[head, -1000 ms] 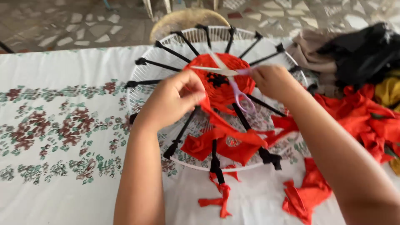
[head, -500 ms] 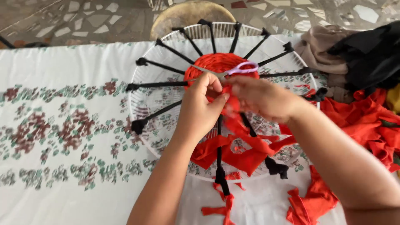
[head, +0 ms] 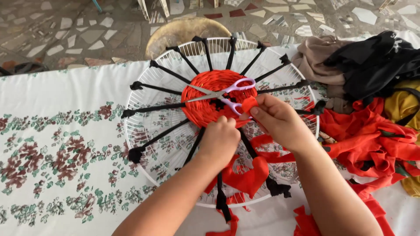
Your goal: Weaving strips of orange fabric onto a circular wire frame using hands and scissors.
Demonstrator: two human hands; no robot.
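A round white wire grille (head: 153, 131) lies on the table, strung with black fabric spokes (head: 153, 107). A red woven disc (head: 210, 94) fills its centre, and lilac-handled scissors (head: 234, 89) rest on top of it. My right hand (head: 278, 122) pinches a red fabric strip (head: 248, 104) at the disc's lower right edge. My left hand (head: 221, 140) is curled, pressing on the weave just below the disc; what its fingers hold is hidden. Loose red strip (head: 249, 175) trails under both hands.
A floral white tablecloth (head: 57, 153) covers the table. A heap of red (head: 372, 140), black (head: 376, 61), beige (head: 321, 61) and yellow (head: 404, 105) cloth sits at the right. A round wooden stool (head: 183, 32) stands beyond the table's far edge on a mosaic floor.
Both hands have dropped from over the disc's centre to its lower edge, uncovering the weave. The scissors now lie free on the disc.
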